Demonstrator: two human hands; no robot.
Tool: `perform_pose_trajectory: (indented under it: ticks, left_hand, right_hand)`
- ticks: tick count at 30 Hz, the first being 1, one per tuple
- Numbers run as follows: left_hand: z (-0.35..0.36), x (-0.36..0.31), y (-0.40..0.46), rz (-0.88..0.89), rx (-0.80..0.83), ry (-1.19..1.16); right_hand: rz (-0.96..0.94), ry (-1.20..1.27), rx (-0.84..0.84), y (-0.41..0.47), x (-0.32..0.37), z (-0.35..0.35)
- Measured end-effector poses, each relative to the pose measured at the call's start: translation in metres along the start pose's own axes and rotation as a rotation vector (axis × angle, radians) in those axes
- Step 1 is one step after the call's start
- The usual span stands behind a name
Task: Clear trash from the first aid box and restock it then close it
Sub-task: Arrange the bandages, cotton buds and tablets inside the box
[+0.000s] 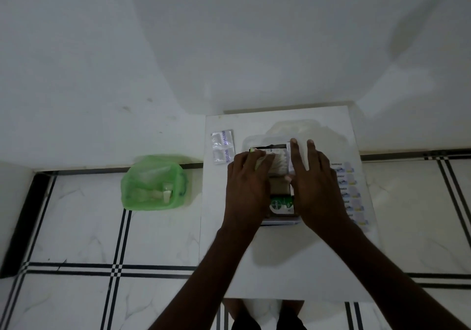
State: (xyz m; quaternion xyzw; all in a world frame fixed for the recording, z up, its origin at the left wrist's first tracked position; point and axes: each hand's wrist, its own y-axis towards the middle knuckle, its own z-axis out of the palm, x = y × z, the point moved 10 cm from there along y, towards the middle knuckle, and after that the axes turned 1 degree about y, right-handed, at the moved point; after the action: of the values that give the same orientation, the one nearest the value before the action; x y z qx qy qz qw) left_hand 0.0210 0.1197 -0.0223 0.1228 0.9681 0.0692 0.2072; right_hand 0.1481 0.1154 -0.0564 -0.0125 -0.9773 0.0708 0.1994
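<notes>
The clear plastic first aid box (254, 143) stands open on a small white table (280, 260), its lid lying behind it. Inside I see a green Dettol pack (280, 206), a brown item (279, 185), a white pack (276, 165) and a dark-edged packet (270, 148). My left hand (246, 184) presses on the contents at the box's left side, fingers curled over the white pack. My right hand (314, 176) lies flat over the right side, fingers stretched out, touching a white sachet (290, 156). Whether either hand grips anything is unclear.
A foil blister strip (222, 146) lies on the table left of the box. A row of bandage strips (350, 192) lies at the right edge. A green bin (153, 183) lined with a bag, holding wrappers, stands on the tiled floor to the left.
</notes>
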Motion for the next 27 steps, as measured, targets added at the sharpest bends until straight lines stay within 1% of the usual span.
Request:
perform_pose_trajectory:
  ticks: [2, 3, 5, 6, 8, 10, 11, 13, 17, 22, 24, 25, 27]
  left_hand:
    - [-0.018, 0.013, 0.004, -0.056, -0.102, -0.135]
    - [-0.025, 0.026, 0.006, -0.119, -0.151, -0.183]
    - [-0.031, 0.072, 0.009, -0.306, -0.226, -0.236]
    - [-0.027, 0.095, 0.011, -0.399, -0.223, -0.245]
    - [-0.01, 0.131, 0.017, -0.53, -0.101, -0.179]
    - [0.01, 0.153, 0.023, -0.591, 0.049, -0.123]
    - [0.019, 0.159, 0.026, -0.614, 0.105, -0.115]
    - [0.032, 0.165, 0.03, -0.65, 0.154, -0.103]
    - [0.046, 0.172, 0.03, -0.683, 0.115, -0.106]
    - [0.051, 0.18, 0.029, -0.714, 0.086, -0.269]
    - [0.036, 0.177, 0.025, -0.738, 0.035, -0.368]
    - [0.022, 0.175, 0.022, -0.747, -0.016, -0.416]
    - [-0.018, 0.161, 0.015, -0.701, -0.147, -0.429]
  right_hand:
    - [-0.019, 0.028, -0.063, -0.003, 0.005, -0.011]
    - [-0.043, 0.03, -0.103, -0.005, 0.01, -0.018]
    - [-0.112, 0.022, -0.16, -0.004, 0.03, -0.028]
    - [-0.137, 0.013, -0.174, -0.002, 0.039, -0.03]
    - [-0.171, -0.018, -0.162, 0.004, 0.059, -0.024]
    - [-0.198, -0.053, -0.119, 0.013, 0.078, -0.011]
    - [-0.203, -0.074, -0.097, 0.015, 0.084, -0.004]
    - [-0.207, -0.116, -0.062, 0.019, 0.09, 0.01]
    - [-0.2, -0.148, -0.047, 0.017, 0.091, 0.027]
    - [-0.209, -0.132, -0.081, 0.011, 0.089, 0.025]
    - [-0.208, -0.133, -0.074, 0.01, 0.086, 0.024]
    - [-0.217, -0.128, -0.077, 0.009, 0.085, 0.023]
    - [-0.225, -0.097, -0.109, 0.006, 0.079, 0.014]
